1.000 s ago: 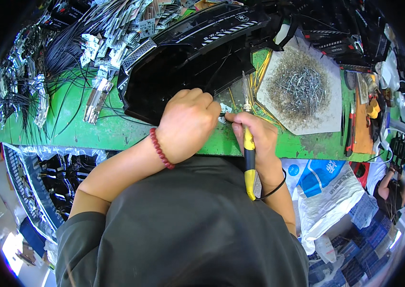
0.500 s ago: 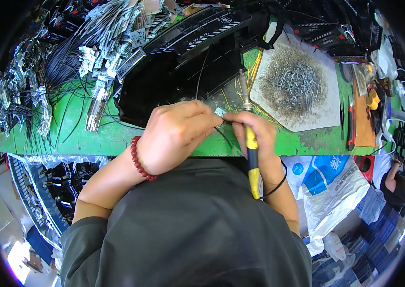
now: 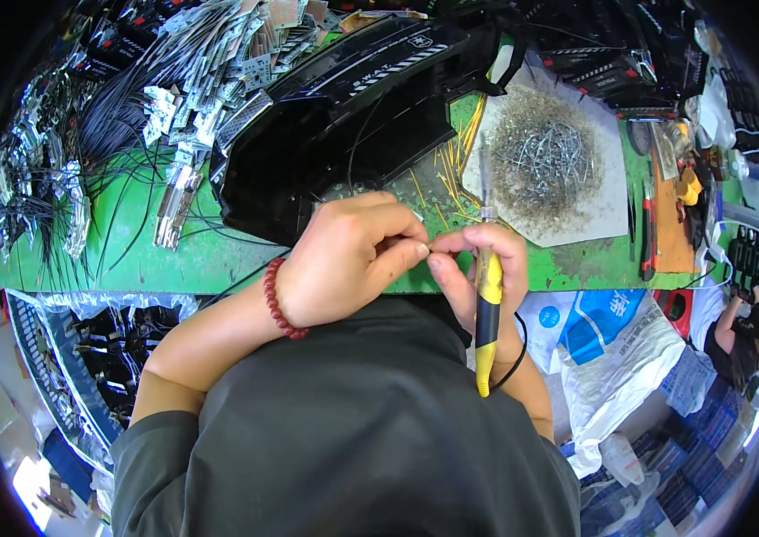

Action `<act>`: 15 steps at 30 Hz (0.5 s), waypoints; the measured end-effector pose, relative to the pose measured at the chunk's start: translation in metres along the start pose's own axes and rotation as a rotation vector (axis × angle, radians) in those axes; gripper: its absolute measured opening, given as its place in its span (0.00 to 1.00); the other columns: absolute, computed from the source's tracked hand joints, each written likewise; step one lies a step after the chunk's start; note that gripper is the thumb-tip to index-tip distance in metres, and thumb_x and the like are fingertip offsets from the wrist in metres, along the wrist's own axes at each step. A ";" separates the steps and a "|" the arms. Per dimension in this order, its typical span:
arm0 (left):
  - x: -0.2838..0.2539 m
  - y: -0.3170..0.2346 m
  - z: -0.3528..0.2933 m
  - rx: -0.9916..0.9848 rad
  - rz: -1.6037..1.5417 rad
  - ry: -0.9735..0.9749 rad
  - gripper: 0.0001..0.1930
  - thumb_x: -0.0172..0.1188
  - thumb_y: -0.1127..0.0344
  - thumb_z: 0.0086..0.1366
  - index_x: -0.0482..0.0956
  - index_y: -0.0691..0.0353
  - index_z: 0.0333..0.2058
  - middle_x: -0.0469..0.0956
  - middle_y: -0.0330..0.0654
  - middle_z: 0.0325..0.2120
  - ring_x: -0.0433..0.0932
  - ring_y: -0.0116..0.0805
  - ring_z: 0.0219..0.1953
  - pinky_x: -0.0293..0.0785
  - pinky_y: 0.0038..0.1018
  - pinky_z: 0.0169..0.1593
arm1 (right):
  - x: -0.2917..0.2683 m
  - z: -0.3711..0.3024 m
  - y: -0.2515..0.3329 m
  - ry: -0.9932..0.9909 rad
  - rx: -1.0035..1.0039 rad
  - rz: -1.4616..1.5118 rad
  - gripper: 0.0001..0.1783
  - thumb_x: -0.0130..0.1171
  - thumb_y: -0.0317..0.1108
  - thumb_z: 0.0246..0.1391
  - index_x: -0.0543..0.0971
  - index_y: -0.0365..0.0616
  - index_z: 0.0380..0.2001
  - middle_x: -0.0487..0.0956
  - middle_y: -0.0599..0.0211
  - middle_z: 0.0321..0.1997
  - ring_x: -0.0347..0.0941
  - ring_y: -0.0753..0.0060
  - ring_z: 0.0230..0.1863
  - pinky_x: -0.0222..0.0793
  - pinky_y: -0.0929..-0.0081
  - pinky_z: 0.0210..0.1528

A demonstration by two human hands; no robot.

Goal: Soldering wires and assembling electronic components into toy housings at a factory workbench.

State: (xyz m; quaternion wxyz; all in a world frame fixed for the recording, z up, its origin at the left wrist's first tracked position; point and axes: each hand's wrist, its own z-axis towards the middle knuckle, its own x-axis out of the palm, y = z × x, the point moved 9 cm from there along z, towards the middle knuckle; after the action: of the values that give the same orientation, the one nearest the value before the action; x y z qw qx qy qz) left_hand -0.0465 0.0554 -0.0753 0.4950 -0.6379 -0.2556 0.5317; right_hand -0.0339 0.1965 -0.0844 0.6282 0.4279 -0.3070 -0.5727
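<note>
In my right hand (image 3: 505,255) a yellow-and-black soldering iron (image 3: 488,313) stands almost upright in the picture, its metal shaft pointing away from me. My right fingertips nearly meet those of my left hand (image 3: 348,255), which wears a dark red bead bracelet. The left thumb and forefinger are pinched together, and whatever lies between them is too small to make out. Just beyond my hands sits a large black plastic shield-like shell (image 3: 308,166), its hollow side up. A thin dark wire (image 3: 354,148) arcs over it.
A pile of circuit boards with black wires (image 3: 218,80) covers the far left of the green table (image 3: 567,270). Yellow sticks (image 3: 458,148) lie beside a white board (image 3: 608,197) heaped with metal wire bits. Red-handled pliers (image 3: 648,233) lie right. Another person (image 3: 737,336) is at far right.
My hands have drawn slightly nearer to me, and the soldering iron has shifted right. The small circuit board at my fingertips is no longer visible. The left fingers now curl more.
</note>
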 end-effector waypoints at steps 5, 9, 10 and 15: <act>0.004 0.013 0.002 -0.073 -0.188 0.014 0.03 0.60 0.72 0.59 0.77 0.66 0.30 0.74 0.39 0.25 0.72 0.27 0.27 0.67 0.23 0.29 | 0.000 -0.001 -0.005 -0.018 0.041 0.148 0.25 0.63 0.17 0.46 0.66 0.41 0.47 0.80 0.57 0.32 0.79 0.71 0.33 0.73 0.77 0.36; 0.012 0.020 0.001 -0.187 -0.356 0.076 0.03 0.58 0.72 0.62 0.75 0.66 0.32 0.73 0.35 0.26 0.70 0.20 0.27 0.67 0.20 0.31 | -0.001 -0.006 -0.012 -0.017 0.114 0.193 0.26 0.61 0.17 0.48 0.64 0.41 0.49 0.81 0.56 0.32 0.79 0.71 0.34 0.72 0.75 0.40; 0.012 0.021 0.000 -0.188 -0.356 0.074 0.03 0.58 0.72 0.62 0.75 0.66 0.32 0.73 0.35 0.26 0.70 0.20 0.27 0.67 0.20 0.31 | -0.001 -0.005 -0.011 -0.018 0.110 0.197 0.25 0.61 0.17 0.49 0.64 0.42 0.49 0.81 0.57 0.32 0.79 0.70 0.34 0.71 0.75 0.41; 0.023 0.028 -0.003 -0.304 -0.570 0.211 0.03 0.56 0.72 0.64 0.75 0.65 0.32 0.72 0.32 0.26 0.67 0.16 0.28 0.66 0.17 0.32 | -0.001 -0.004 -0.011 -0.018 0.103 0.240 0.24 0.62 0.18 0.49 0.64 0.42 0.48 0.81 0.58 0.31 0.79 0.70 0.34 0.72 0.74 0.41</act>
State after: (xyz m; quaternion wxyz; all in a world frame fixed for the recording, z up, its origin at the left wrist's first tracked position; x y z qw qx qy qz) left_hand -0.0424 0.0636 -0.1104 0.5467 -0.6587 -0.4475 0.2589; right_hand -0.0354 0.1981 -0.0955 0.6666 0.4145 -0.3909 -0.4806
